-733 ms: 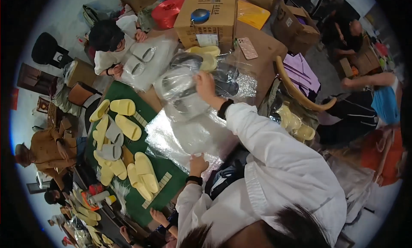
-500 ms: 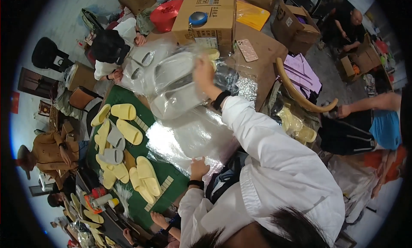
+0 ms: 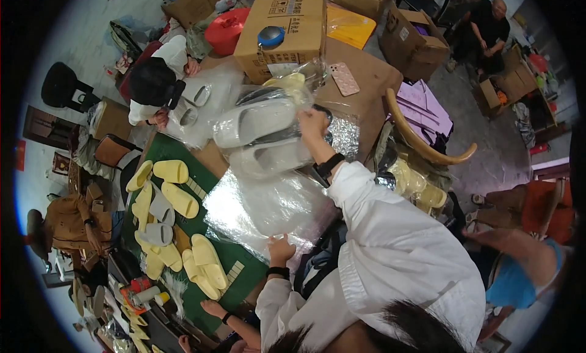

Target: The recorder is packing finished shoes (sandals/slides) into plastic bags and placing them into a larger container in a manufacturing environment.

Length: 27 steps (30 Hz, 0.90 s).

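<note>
My right hand (image 3: 312, 124) is closed at the right end of a pair of grey slippers (image 3: 265, 120) in a clear plastic bag, above the table's middle. Below the slippers lies a stack of clear plastic bags (image 3: 268, 200), shiny in the light. At the stack's near edge is my left hand (image 3: 281, 250), thumb and a finger apart, with nothing visible in it. Beyond the grey pair, bagged yellow slippers (image 3: 292, 81) show in part. Another bagged grey pair (image 3: 190, 112) lies by a co-worker's hands at the far left.
Loose yellow slippers (image 3: 207, 261) and grey slippers (image 3: 159, 234) cover the green mat (image 3: 213, 203) at left. A cardboard carton (image 3: 305, 29) stands at the back, near a phone (image 3: 344, 79). A curved wooden chair arm (image 3: 421, 145) borders the table's right side.
My right hand has moved right and nearer, and the bagged grey slippers have shifted slightly right. My left hand stays by the plastic stack. The person at the right has moved nearer.
</note>
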Each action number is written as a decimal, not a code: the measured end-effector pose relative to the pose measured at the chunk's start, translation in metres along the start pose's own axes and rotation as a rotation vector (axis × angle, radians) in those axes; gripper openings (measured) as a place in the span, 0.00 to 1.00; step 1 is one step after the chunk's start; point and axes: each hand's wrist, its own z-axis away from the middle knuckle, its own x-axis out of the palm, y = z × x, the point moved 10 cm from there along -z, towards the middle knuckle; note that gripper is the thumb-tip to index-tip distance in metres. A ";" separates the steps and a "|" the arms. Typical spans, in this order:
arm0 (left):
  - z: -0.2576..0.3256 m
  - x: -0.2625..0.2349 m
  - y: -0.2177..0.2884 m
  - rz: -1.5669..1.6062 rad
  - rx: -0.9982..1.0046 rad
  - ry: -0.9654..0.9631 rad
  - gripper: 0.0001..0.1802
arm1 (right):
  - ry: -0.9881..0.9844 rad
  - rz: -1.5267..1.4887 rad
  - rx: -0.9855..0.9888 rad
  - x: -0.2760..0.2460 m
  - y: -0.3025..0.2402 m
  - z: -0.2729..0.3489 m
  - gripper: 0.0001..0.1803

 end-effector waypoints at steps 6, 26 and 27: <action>-0.006 0.008 -0.003 -0.017 -0.036 0.045 0.37 | -0.184 -0.415 0.360 -0.015 0.093 -0.006 0.18; 0.006 -0.002 0.022 -0.175 0.093 0.105 0.42 | -0.390 -0.593 0.165 0.017 0.064 -0.028 0.08; 0.007 0.000 0.014 -0.170 0.086 0.115 0.42 | -0.410 -0.675 0.218 0.020 0.033 -0.007 0.07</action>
